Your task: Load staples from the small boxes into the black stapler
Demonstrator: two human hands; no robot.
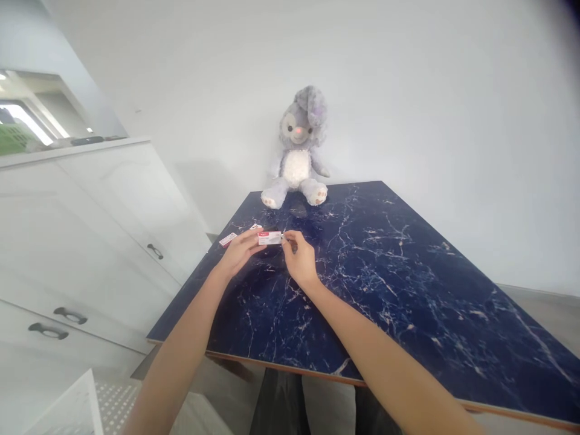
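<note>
Above the dark blue tabletop, a small white and red cardboard box [270,238] is held level between my two hands. My left hand [237,252] grips its left end, thumb below and fingers above. At the box's right end, the thumb and forefinger of my right hand [300,260] are pinched together; whether they hold a flap or something else there is too small to tell. Just beyond my left hand lie two similar red and white boxes, one box [227,240] near the table's left edge and another box [256,226] partly hidden by my fingers.
A grey plush rabbit [298,166] sits at the back of the marbled blue table [385,290], against the white wall. White cabinets [90,229] with dark handles stand to the left. A white perforated basket [113,402] is on the floor at lower left.
</note>
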